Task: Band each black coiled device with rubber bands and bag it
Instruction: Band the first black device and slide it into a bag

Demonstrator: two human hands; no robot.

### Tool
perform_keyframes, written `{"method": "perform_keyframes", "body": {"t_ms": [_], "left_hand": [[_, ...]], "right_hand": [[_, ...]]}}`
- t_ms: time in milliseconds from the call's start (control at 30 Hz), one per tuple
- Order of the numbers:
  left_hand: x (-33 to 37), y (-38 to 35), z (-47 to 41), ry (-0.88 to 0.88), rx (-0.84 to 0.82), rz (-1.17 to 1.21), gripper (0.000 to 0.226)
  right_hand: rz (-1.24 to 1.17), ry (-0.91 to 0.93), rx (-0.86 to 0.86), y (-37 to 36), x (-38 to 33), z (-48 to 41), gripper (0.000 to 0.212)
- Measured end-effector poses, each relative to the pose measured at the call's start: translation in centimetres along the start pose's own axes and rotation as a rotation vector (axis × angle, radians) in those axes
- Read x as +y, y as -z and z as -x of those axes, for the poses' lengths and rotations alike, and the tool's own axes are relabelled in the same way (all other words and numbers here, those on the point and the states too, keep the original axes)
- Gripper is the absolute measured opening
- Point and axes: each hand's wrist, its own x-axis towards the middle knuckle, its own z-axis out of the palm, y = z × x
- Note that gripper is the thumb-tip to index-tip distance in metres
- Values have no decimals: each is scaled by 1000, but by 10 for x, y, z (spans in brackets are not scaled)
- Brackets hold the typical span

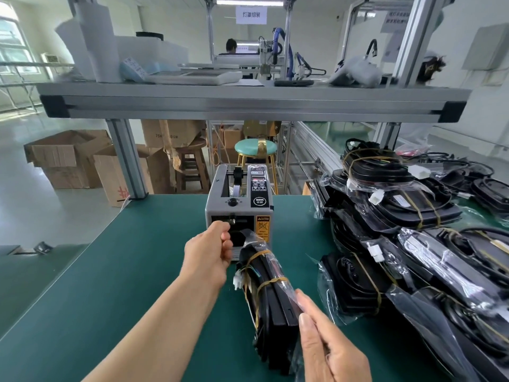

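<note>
Right hand (327, 346) grips the near end of the black coiled device (271, 299), thumb pressed on its clear bag (287, 289). It is held over the green mat (110, 271) with its long axis running straight away from the person, far end pointing at the tape dispenser (239, 199). Two rubber bands (272, 281) cross it, and the left hand (212, 252) is at the dispenser's mouth, fingers curled, though I can't tell whether they pinch anything; a pile of bagged devices (413, 244) lies to the right.

Beyond your right hand (330, 351) gripping the device (275, 299) stands the tape dispenser (237, 208); bagged devices (413, 244) pile rightward.
</note>
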Motion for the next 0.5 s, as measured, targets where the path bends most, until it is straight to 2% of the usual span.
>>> {"method": "perform_keyframes", "body": {"t_ms": [133, 200, 300, 500], "left_hand": [[9, 31, 57, -98, -484, -329, 23], [8, 37, 87, -152, -638, -547, 17], [1, 38, 107, -243, -686, -794, 18], [4, 33, 103, -290, -675, -943, 17]], "right_hand": [[-78, -14, 3, 2, -1, -1, 30], [-126, -34, -2, 2, 1, -2, 28], [-167, -49, -22, 3, 3, -2, 33], [-181, -58, -89, 5, 3, -1, 35]]}}
